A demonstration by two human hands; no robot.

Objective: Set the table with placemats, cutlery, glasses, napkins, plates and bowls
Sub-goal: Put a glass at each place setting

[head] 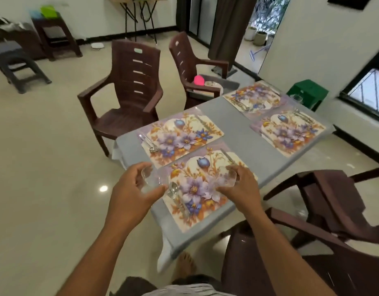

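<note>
Both hands carry a glass each: left hand (133, 189) wrapped round its glass (150, 178), right hand (242, 189) round another (226, 178), probably above the near placemat (197, 201), whose long axis runs away across the worktop (244, 135).

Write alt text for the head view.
A person's left hand and right hand each hold a clear glass over the nearest of four floral placemats on a grey table. Brown plastic chairs stand around it.

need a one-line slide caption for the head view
Left hand and right hand each hold a clear glass above the nearest floral placemat on the grey table.
</note>
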